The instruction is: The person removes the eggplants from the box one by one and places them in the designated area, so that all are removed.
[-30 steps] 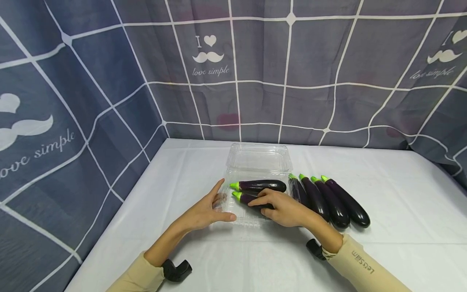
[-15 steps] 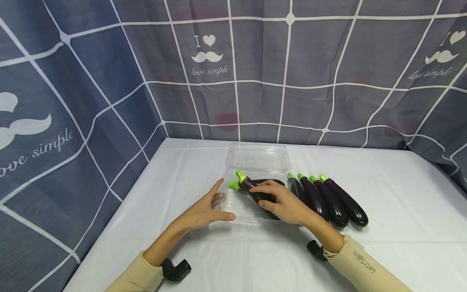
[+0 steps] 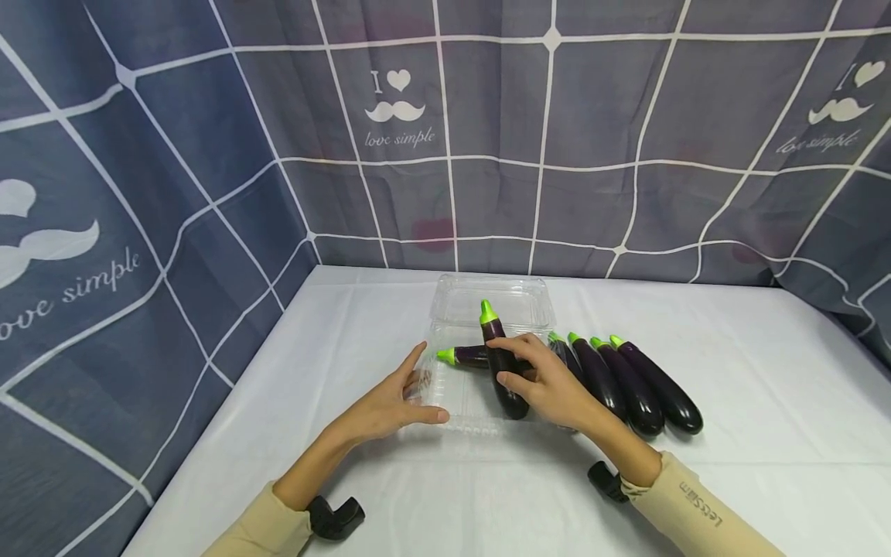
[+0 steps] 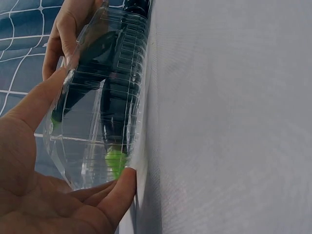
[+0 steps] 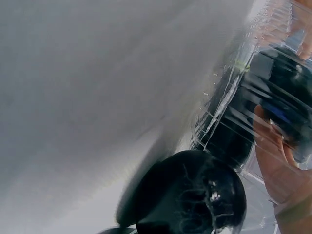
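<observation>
A clear hinged plastic box (image 3: 455,398) lies on the table with its lid (image 3: 494,302) folded back. My left hand (image 3: 386,406) holds the box's left end, thumb at the near rim and fingers around the side; the left wrist view shows the thumb (image 4: 41,100) at the clear wall. One eggplant (image 3: 469,357) lies crosswise in the box, its green stem to the left. Over it my right hand (image 3: 550,387) grips a second eggplant (image 3: 510,402), stem pointing away from me and body overlapping the first. The right wrist view shows these fingers (image 5: 273,151) through the plastic.
Right of the box several more eggplants (image 3: 632,391) lie side by side, stems away from me; the leftmost is close against the box. A white cloth covers the table (image 3: 766,371). A grey checked curtain (image 3: 599,139) stands behind and at the left.
My right hand has lifted the second eggplant and turned it from lying crosswise to pointing away from me, now over the first. The left hand and box have stayed in place.
</observation>
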Demonstrator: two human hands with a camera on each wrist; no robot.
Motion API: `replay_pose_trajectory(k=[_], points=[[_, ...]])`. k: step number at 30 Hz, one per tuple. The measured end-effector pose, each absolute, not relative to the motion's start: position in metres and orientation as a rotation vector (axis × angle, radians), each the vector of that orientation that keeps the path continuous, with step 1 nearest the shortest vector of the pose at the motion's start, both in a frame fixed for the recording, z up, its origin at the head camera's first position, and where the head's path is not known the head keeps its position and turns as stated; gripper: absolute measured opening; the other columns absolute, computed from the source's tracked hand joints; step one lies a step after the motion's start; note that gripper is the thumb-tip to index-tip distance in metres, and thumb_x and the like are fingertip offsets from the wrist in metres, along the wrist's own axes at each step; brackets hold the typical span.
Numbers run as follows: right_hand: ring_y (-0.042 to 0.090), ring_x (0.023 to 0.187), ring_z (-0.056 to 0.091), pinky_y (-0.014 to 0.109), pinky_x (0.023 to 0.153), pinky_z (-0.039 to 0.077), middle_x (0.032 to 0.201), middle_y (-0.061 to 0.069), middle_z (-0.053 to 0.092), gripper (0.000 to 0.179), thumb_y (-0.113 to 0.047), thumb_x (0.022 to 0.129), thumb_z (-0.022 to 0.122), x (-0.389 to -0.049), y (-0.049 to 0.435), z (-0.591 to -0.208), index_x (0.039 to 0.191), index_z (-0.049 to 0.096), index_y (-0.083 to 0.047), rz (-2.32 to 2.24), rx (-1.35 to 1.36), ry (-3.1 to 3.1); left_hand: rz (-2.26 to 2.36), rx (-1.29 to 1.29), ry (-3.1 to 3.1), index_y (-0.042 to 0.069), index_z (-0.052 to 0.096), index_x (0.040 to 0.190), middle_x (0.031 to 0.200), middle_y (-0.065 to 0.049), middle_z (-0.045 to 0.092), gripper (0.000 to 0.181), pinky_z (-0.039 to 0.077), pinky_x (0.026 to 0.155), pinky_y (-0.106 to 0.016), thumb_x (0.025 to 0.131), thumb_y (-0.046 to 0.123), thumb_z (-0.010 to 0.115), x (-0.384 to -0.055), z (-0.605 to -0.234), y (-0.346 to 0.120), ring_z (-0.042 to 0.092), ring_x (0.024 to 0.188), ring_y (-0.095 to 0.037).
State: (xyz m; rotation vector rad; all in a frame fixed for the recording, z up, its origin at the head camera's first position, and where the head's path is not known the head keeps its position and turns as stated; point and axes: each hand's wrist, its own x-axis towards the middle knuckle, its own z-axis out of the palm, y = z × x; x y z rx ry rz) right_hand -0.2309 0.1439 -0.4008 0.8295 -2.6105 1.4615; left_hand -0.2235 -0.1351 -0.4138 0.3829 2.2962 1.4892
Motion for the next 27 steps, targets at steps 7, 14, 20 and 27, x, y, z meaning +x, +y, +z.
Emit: replay_pose_trajectory(k=[7, 14, 20, 27], points=[[0.028, 0.106, 0.053, 0.038, 0.081, 0.053, 0.119, 0.009, 0.054, 0.047, -0.012, 0.095, 0.068, -0.23, 0.144, -0.4, 0.14, 0.055, -0.012, 1.517, 0.792, -2.564, 1.488, 0.395, 2.295, 0.023, 0.005, 0.161, 0.158, -0.026, 0.018, 0.115, 0.026, 0.112, -0.052, 0.079, 0.035, 0.084, -0.225, -0.414, -0.135, 0.021, 0.145, -0.037], [0.037, 0.121, 0.053, 0.043, 0.087, 0.052, 0.136, 0.009, 0.053, 0.047, -0.014, 0.095, 0.067, -0.229, 0.147, -0.398, 0.14, 0.055, -0.016, 1.589, 0.709, -2.512, 1.498, 0.388, 2.291, 0.024, 0.004, 0.16, 0.158, -0.026, 0.018, 0.116, 0.024, 0.114, -0.049, 0.078, 0.035, 0.085, -0.225, -0.415, -0.136, 0.021, 0.145, -0.034], [0.032, 0.117, 0.058, 0.033, 0.084, 0.054, 0.134, 0.011, 0.055, 0.047, -0.007, 0.093, 0.068, -0.227, 0.151, -0.394, 0.138, 0.057, -0.012, 1.648, 0.644, -2.46, 1.492, 0.394, 2.282, 0.024, 0.004, 0.16, 0.159, -0.025, 0.015, 0.117, 0.023, 0.114, -0.05, 0.078, 0.037, 0.085, -0.225, -0.416, -0.135, 0.02, 0.146, -0.034], [0.032, 0.114, 0.057, 0.028, 0.081, 0.054, 0.129, 0.012, 0.055, 0.046, -0.006, 0.092, 0.068, -0.224, 0.158, -0.38, 0.137, 0.058, -0.01, 1.663, 0.627, -2.403, 1.492, 0.381, 2.291, 0.026, 0.004, 0.16, 0.159, -0.024, 0.015, 0.118, 0.025, 0.113, -0.05, 0.076, 0.038, 0.085, -0.224, -0.414, -0.137, 0.021, 0.145, -0.034]])
